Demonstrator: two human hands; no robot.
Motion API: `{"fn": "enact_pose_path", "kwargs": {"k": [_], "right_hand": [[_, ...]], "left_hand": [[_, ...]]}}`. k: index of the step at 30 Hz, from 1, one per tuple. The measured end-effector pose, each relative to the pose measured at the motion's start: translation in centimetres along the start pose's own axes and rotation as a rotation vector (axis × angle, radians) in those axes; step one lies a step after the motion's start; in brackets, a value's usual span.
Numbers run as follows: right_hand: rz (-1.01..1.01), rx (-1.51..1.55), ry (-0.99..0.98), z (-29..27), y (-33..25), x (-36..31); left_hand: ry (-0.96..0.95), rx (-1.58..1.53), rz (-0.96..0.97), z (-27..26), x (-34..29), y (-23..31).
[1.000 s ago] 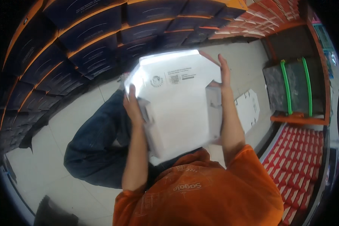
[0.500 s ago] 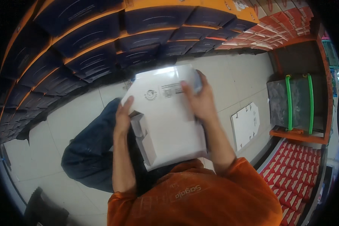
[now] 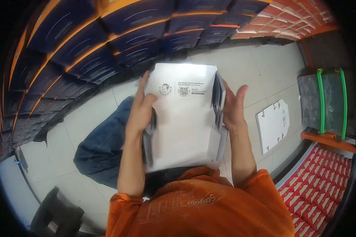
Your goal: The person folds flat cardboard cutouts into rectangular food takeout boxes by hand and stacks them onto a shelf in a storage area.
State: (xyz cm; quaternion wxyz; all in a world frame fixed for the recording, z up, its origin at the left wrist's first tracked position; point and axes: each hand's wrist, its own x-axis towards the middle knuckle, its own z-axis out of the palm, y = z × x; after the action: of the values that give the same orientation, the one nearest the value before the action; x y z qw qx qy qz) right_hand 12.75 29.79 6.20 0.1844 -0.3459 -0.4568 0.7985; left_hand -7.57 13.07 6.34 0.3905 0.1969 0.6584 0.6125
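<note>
A white printed cardboard box blank [image 3: 182,126] rests over my lap, its two long sides folded partly up and tabs showing along both edges. My left hand [image 3: 140,110] grips its left edge, with the thumb on the top face and the index finger stretched along the side. At the right edge, my right hand [image 3: 235,104] lies against the folded side flap. Its thumb sticks up away from the cardboard and the other fingers are straight, partly hidden behind the flap.
More flat white blanks [image 3: 273,124] lie on the tiled floor to my right. Stacked dark blue and orange boxes [image 3: 134,47] line the far side. A grey bin with green straps [image 3: 320,102] stands at right, above rows of red boxes [image 3: 314,189]. A dark stool [image 3: 57,213] is at lower left.
The box blank has turned upright and both its sides now stand folded. My right hand has moved off the top face to the right flap; my left hand has slid up the left edge.
</note>
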Motion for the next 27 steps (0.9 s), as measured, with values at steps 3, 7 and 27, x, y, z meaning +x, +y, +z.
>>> {"fn": "enact_pose_path", "kwargs": {"k": [3,7,27], "right_hand": [[-0.102,-0.042,-0.068,1.2,-0.4,-0.9],[-0.111,-0.108,-0.081,1.3,-1.1,-0.9],[0.598,-0.802,0.272,-0.8,0.2,-10.5]], "left_hand": [[0.057,0.269,-0.113,2.3,0.9,-0.6],[0.228,1.011,0.041,8.4,1.7,-0.9],[0.261,0.166,0.149,3.8,-9.7,-8.1]]}}
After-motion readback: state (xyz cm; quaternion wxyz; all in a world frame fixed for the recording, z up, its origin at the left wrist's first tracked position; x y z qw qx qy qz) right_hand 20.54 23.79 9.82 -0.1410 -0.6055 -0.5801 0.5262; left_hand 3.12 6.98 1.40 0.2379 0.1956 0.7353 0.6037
